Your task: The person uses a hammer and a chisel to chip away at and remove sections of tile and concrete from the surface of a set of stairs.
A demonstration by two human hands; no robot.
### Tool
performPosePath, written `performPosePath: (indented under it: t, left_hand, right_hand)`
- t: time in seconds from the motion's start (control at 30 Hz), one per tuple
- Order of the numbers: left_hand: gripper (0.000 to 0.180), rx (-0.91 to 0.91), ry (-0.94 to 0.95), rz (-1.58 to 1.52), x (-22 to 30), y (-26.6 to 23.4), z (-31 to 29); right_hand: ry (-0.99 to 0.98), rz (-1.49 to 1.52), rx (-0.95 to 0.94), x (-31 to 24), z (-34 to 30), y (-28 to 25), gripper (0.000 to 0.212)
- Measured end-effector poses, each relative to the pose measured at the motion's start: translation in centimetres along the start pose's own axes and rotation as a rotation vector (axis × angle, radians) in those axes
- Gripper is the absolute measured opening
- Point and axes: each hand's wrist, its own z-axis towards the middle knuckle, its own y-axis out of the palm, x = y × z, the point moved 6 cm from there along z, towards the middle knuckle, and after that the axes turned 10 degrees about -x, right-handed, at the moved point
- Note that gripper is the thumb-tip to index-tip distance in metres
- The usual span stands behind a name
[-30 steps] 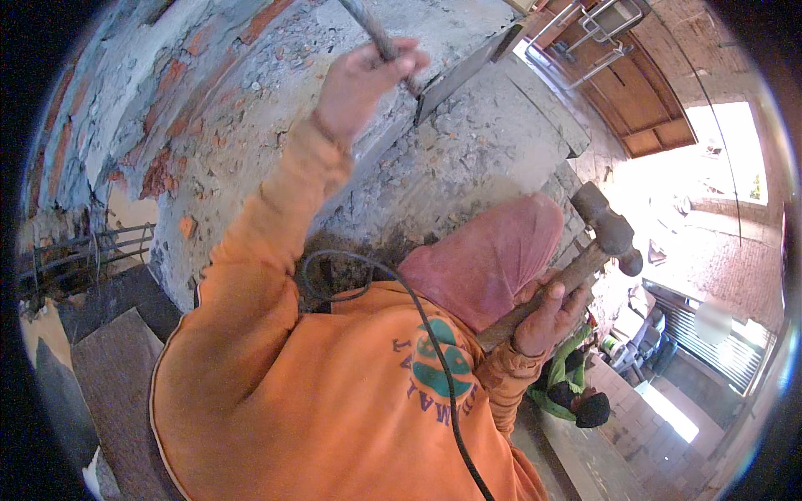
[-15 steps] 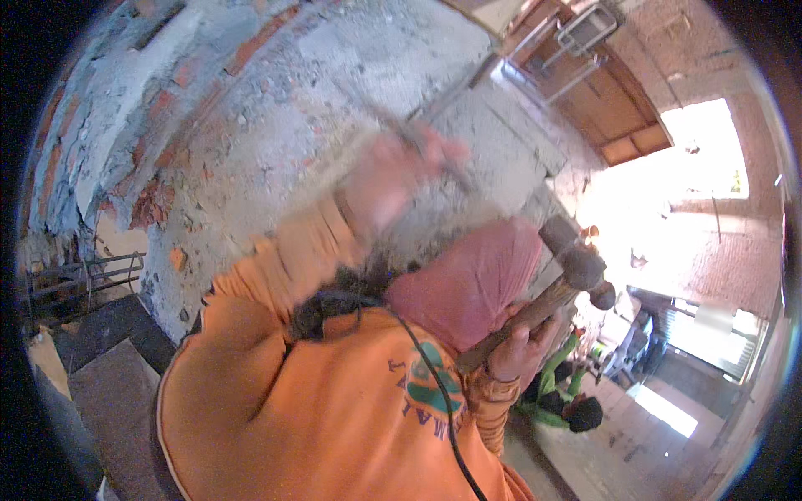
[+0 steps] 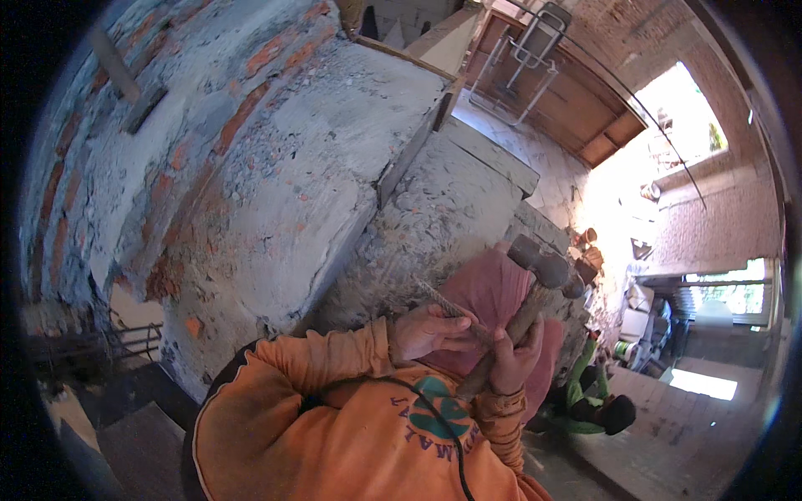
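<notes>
Close to my body, my left hand [image 3: 431, 332] has its fingers curled around a thin ribbed steel rod [image 3: 440, 296]. The rod slants from upper left down toward my other hand. My right hand [image 3: 515, 361] is wrapped around the thick wooden handle of a hammer [image 3: 539, 260]. Its heavy dark metal head is raised over my leg, and the lower handle runs down against my orange top. The two hands are almost side by side, and the rod's lower end comes near the handle. Pink cloth [image 3: 480, 284] covers my leg behind both tools.
Broken concrete [image 3: 334, 142] with exposed brick spreads across the left and top. Another long-handled tool [image 3: 117, 67] lies at upper left. Steel bars [image 3: 129, 338] stick out at far left. A metal-framed chair [image 3: 535, 50] is at the top. A person in green [image 3: 585, 392] is at right.
My left hand has come down from over the concrete to beside the hammer, still with the rod. The right hand keeps the hammer. The view has shifted, showing more wall.
</notes>
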Motion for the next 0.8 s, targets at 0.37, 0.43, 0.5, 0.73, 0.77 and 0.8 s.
performPosePath:
  t: [0.37,0.43,0.5,0.73,0.77,0.8]
  left_hand:
    - [0.034,0.065,0.330,2.210,5.4,5.9,-0.8]
    - [0.034,0.042,0.237,2.166,4.7,3.5,-0.7]
    - [0.032,0.110,0.168,2.024,4.7,1.6,-1.3]
    - [0.015,0.766,0.631,1.614,19.6,1.6,-5.2]
    - [0.014,0.715,0.718,1.588,21.6,1.3,-5.2]
    - [0.015,0.676,0.754,1.503,23.2,0.1,-5.3]
  right_hand:
    - [0.047,0.137,-0.061,0.5,-0.2,0.6,0.051]
    - [0.054,0.139,-0.085,0.7,-0.3,1.1,0.050]
    - [0.193,0.357,-0.121,-0.2,-0.5,2.0,0.047]
    - [-0.043,0.123,-0.046,-1.0,-1.3,0.2,0.042]
    - [-0.064,0.132,-0.033,-1.8,-1.4,0.0,0.041]
    - [-0.091,0.145,-0.025,-2.3,-1.5,-0.2,0.040]
